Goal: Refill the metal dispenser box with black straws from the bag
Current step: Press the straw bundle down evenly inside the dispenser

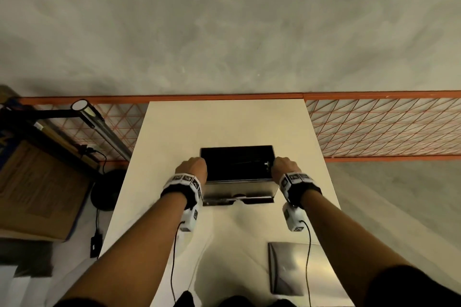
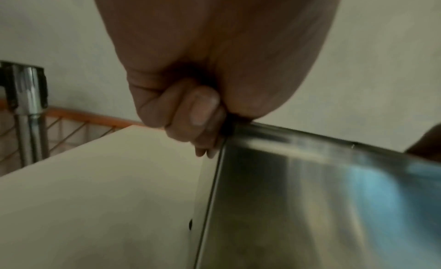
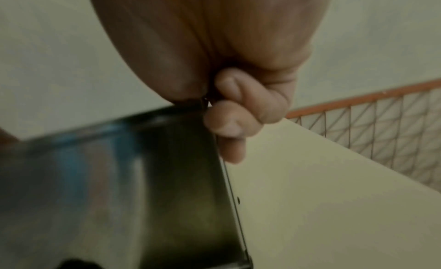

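Observation:
The metal dispenser box stands open-topped in the middle of the white table. Its inside is dark, and I cannot make out straws there. My left hand grips the box's left top edge with curled fingers against the steel wall. At the right top edge, my right hand holds on in the same way, fingers curled beside the box's corner. No bag shows plainly in any view.
A flat metal lid lies on the near right of the table. Orange wire mesh runs behind and beside the table. A cardboard box and a metal tube on a black stand are at the left.

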Motion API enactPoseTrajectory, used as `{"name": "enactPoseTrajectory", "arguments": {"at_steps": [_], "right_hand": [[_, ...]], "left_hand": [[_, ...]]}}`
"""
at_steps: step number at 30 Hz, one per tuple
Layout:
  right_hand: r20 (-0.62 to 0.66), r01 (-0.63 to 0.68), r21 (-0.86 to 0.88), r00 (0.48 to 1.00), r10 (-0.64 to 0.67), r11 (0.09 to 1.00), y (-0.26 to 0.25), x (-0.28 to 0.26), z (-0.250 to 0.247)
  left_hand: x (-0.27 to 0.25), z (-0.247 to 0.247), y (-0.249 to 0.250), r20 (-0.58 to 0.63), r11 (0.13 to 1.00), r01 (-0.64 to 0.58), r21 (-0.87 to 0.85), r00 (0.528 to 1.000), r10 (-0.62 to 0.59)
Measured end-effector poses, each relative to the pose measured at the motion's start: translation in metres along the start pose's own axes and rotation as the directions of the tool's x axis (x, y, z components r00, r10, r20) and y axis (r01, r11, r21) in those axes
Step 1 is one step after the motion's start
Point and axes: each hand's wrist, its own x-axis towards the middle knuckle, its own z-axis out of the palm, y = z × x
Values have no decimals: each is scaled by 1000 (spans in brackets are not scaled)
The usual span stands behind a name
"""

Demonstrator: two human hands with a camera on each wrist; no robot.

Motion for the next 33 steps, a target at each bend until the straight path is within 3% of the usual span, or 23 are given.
{"name": "enactPoseTrajectory", "arguments": {"at_steps": [3,7,10,18,28,33], "right_hand": [[40,26,12,999,-27,1000,3,-6,4],[-37,-30,-6,999,29,1000,11,-15,16],[-83,13,-2,996,-13,1000,16,-23,24],[-43,15,-22,999,-16,1000,24,-27,49],[-54,57,-42,997,-59,997,25,-21,57],[-40,19,-2,999,-19,1000,20,-17,57]], "left_hand": [[-10,-5,-3,-56,1000,8,27,998,-6],[-25,4,-3,-108,999,8,32,994,-4],[-33,9,-4,-128,999,20,34,992,-16],[-40,41,-5,-57,998,44,41,998,-41],[-28,49,-9,-70,997,49,58,997,-45],[-23,50,-10,-64,998,50,33,997,-48]]}}
